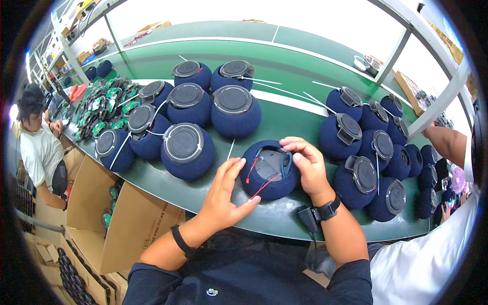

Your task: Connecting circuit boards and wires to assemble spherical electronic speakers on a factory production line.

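In front of me on the green table, a ball-shaped navy fabric speaker housing (270,190) sits with its opening facing up. Inside the opening shows a dark inner shell, and thin red wires (266,186) come out over the fabric. My left hand (223,190) lies along its left side, fingers stretched out and thumb apart near the lower front. On the other side my right hand (311,170) has its fingers curled over the upper right rim, with the thumb against the edge. Where the right fingertips meet the fabric is partly hidden.
Finished-looking navy balls with dark round caps (188,145) crowd the left; more balls (359,175) stand right. A heap of green circuit boards (104,104) lies far left. An open cardboard box (134,223) stands below the edge. People work on both sides; a white sleeve (424,254) is close right.
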`<state>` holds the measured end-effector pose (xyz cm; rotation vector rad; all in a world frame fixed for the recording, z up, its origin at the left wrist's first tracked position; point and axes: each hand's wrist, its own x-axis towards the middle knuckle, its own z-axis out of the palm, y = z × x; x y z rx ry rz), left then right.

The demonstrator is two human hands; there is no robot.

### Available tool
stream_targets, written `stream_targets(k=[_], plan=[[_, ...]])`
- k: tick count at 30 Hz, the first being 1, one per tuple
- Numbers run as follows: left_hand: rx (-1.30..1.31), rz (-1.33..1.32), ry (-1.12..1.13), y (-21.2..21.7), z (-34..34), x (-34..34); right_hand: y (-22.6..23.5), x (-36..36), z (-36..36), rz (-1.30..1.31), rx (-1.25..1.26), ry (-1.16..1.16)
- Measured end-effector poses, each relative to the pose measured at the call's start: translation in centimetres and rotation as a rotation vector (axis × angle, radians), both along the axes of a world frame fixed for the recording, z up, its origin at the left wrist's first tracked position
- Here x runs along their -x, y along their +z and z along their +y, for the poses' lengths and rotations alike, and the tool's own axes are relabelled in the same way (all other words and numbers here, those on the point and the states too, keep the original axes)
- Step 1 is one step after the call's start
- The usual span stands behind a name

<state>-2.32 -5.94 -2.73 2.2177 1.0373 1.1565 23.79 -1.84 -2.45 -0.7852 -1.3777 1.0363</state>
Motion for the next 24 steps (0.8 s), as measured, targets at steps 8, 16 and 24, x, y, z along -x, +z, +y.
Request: stream_targets(k=[8, 16, 24], plan=[[0.048, -0.068, 0.013, 0.2, -0.2, -0.3, 1.0, 0.5, -0.2, -0.171, -0.088, 0.058], [-0.073, -0.035, -0.023, -0.4, -0.2, 0.3, 0.4, 1.1, -0.5, -0.035, -0.043, 0.028], [-0.029, -0.054, -0.058, -0.5, 0.5, 0.2, 1.1, 0.0, 0.1, -0.049, -0.149, 0.128]])
